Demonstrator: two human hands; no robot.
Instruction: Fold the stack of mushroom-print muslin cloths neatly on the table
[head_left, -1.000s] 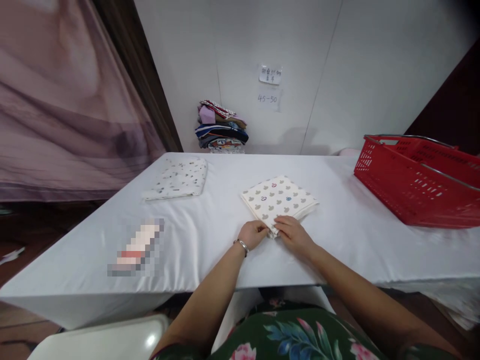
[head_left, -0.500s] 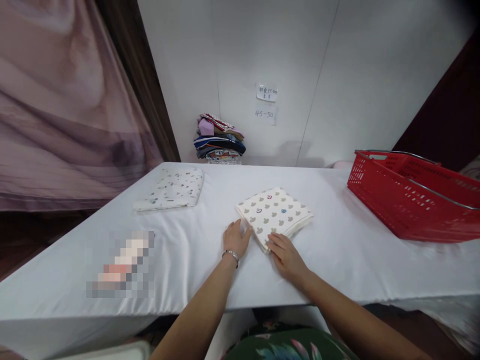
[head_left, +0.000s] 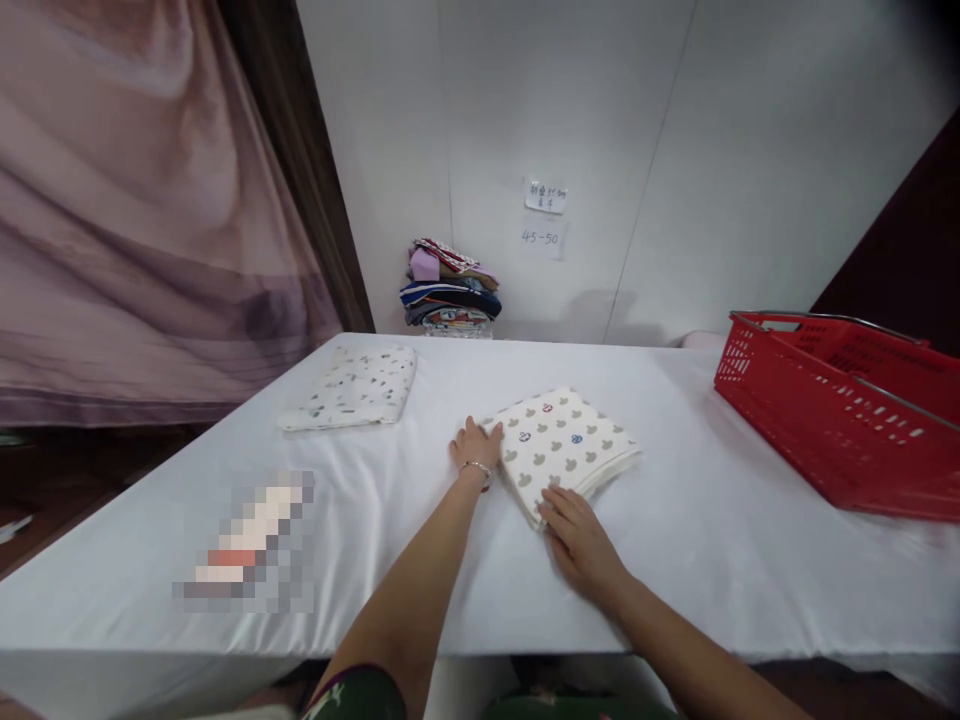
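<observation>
A folded cream cloth with animal-head print [head_left: 562, 440] lay on the white-covered bench [head_left: 697, 560], seemingly light, soft and best taken by its layered corners, the left grip [head_left: 476, 447] spread at its left corner, the right grip [head_left: 581, 540] resting fingers outstretched on the near one

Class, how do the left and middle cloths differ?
The left cloth bears small scattered marks, the middle cloth larger grey shapes. At the near side, the left cloth has an edge, the middle cloth a corner. The left cloth lies untouched; the right hand touches the middle cloth. Both are whitish.
</observation>
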